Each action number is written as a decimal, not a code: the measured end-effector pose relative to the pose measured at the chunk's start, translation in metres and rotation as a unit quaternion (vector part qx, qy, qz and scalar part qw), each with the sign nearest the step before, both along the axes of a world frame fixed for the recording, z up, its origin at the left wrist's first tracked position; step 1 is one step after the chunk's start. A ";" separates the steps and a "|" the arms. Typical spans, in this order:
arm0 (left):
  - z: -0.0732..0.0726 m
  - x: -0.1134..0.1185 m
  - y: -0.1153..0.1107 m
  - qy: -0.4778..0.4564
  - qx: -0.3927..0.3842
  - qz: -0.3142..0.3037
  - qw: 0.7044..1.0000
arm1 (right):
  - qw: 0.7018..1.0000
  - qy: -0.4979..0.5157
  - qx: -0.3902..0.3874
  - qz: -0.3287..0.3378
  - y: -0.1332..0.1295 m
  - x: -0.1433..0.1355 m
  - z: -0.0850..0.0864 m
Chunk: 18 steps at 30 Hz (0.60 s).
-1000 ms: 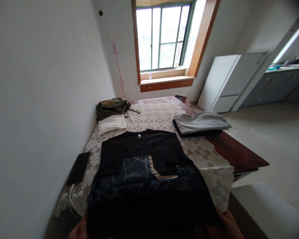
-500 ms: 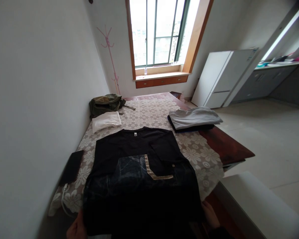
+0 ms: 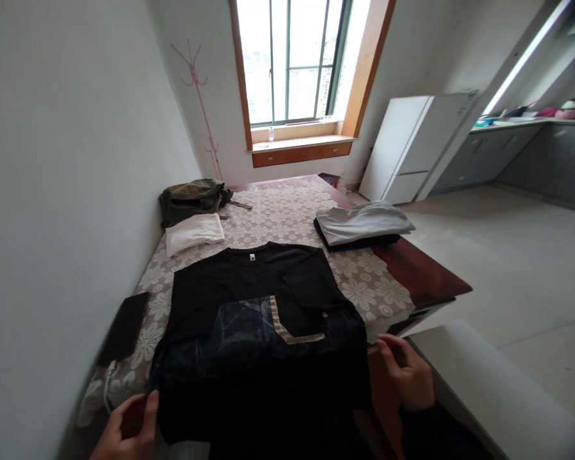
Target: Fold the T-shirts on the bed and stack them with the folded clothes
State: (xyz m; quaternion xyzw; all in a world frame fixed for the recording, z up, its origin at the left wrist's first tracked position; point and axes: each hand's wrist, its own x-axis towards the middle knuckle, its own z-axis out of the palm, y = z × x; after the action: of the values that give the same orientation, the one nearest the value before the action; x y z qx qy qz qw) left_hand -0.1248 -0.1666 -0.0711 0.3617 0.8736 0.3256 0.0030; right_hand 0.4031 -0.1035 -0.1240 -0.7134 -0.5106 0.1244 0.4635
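A black T-shirt (image 3: pixel 249 383) lies spread on the bed, its neck toward the window. It has a dark grey patterned pocket (image 3: pixel 246 322) with a tan trim. My left hand (image 3: pixel 127 431) is at the shirt's lower left edge, thumb and forefinger pinched on the cloth there. To the right of the shirt, my right hand (image 3: pixel 409 374) hovers just off its side edge, fingers loosely bent, holding nothing. The lower part of the shirt is too dark to make out its folds.
Folded grey and dark clothes (image 3: pixel 364 223) lie at the right. A folded white cloth (image 3: pixel 195 233) and a green backpack (image 3: pixel 194 198) are at the left, beyond a black tablet (image 3: pixel 124 327) with a cable. A white surface (image 3: pixel 489 377) stands at the near right.
My right hand has come off the shirt's edge and risen up and outward. My left hand has shifted slightly up and left. The view has moved a little to the right.
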 end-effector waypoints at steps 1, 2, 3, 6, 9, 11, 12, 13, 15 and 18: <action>0.010 0.002 0.009 0.026 0.017 -0.016 0.999 | 0.999 -0.037 0.020 0.006 0.011 -0.004 0.013; 0.020 0.005 0.018 0.050 0.026 -0.031 0.998 | 0.997 -0.072 0.033 0.023 0.022 -0.009 0.024; 0.027 0.007 0.027 0.069 0.029 -0.041 0.996 | 0.993 -0.106 0.040 0.041 0.033 -0.013 0.033; 0.040 0.010 0.051 0.076 -0.001 -0.091 0.993 | 0.981 -0.180 0.014 0.067 0.060 -0.021 0.045; 0.044 0.009 0.062 0.061 -0.029 -0.108 0.992 | 0.976 -0.207 -0.034 0.048 0.074 -0.018 0.042; 0.047 0.007 0.063 0.057 -0.037 -0.097 0.993 | 0.973 -0.220 -0.055 0.049 0.079 -0.013 0.039; 0.049 0.006 0.064 0.051 -0.042 -0.090 0.994 | 0.970 -0.229 -0.062 0.055 0.080 -0.012 0.038; 0.051 0.005 0.064 0.040 -0.047 -0.085 0.994 | 0.967 -0.237 -0.069 0.061 0.082 -0.010 0.038; 0.055 0.002 0.065 0.015 -0.059 -0.085 0.995 | 0.964 -0.245 -0.078 0.067 0.083 -0.009 0.040; 0.059 -0.003 0.069 0.013 -0.077 -0.097 0.992 | 0.965 -0.239 -0.081 0.064 0.083 -0.010 0.042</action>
State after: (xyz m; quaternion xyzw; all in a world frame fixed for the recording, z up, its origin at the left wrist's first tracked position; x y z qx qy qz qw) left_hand -0.1280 -0.0972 -0.0119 0.4476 0.8566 0.2514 0.0514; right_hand 0.3928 -0.0203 -0.0817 -0.7234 -0.6395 0.0208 0.2593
